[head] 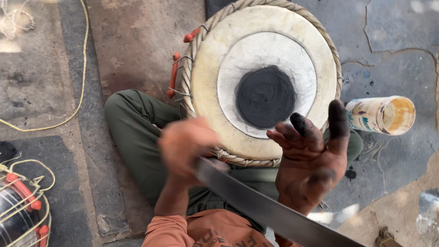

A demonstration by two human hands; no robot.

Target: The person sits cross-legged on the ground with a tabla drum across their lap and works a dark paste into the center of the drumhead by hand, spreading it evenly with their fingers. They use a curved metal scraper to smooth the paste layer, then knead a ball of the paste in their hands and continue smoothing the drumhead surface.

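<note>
**A:** In the lap of the seated person, what do you see?

**B:** A round drum [263, 82] stands on end between the legs, its pale skin facing up. A black, paste-like disc sits at the centre of the skin, ringed by a whiter circle, and rope lacing runs around the rim.

**A:** And the hands?

**B:** The right hand [313, 155] is spread open, palm up, at the near edge of the drum. Its fingertips are blackened and a dark smear marks the palm. It has hold of nothing. The left hand [187, 146] is blurred, curled closed near the upper end of a long flat metal blade [270, 210]. It appears to grip the blade, though the blur hides the fingers.

**A:** Where does the blade lie?

**B:** It slants from the left hand down to the lower right, passing under the right wrist.

**A:** Anything around them?

**B:** A small plastic jar [382, 115] lies on its side on the floor just right of the drum. A second drum [20, 210] with yellow cord shows at the lower left corner, and a yellow rope [82, 68] trails over the stone floor.
</note>
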